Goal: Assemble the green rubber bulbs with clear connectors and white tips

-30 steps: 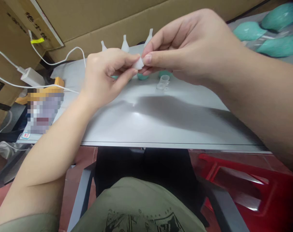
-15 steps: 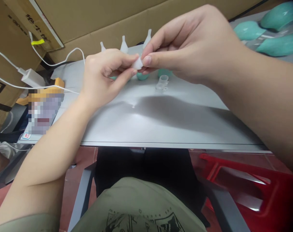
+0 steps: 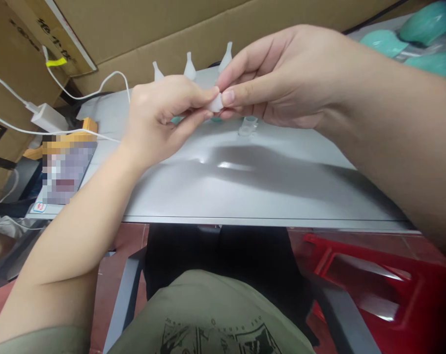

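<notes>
A small white soft-looking piece is pinched between both hands above the table. My left hand grips its left side with thumb and fingers, while my right hand holds its right side in a fingertip pinch. Behind the hands stand three white pointed nozzles. Part of a teal rounded thing shows below the fingers, mostly hidden. On the table, just below my right hand, lies a clear plastic ring-shaped part.
Several teal bulbs with clear plastic lie at the back right. On the left are a pixelated flat object, a yellow-orange piece and a white charger with cables. Cardboard stands behind the table; a red plastic stool is below right.
Both hands have shifted slightly right with the white piece between them. My right hand has also come a little lower, and its wrist has turned somewhat.
</notes>
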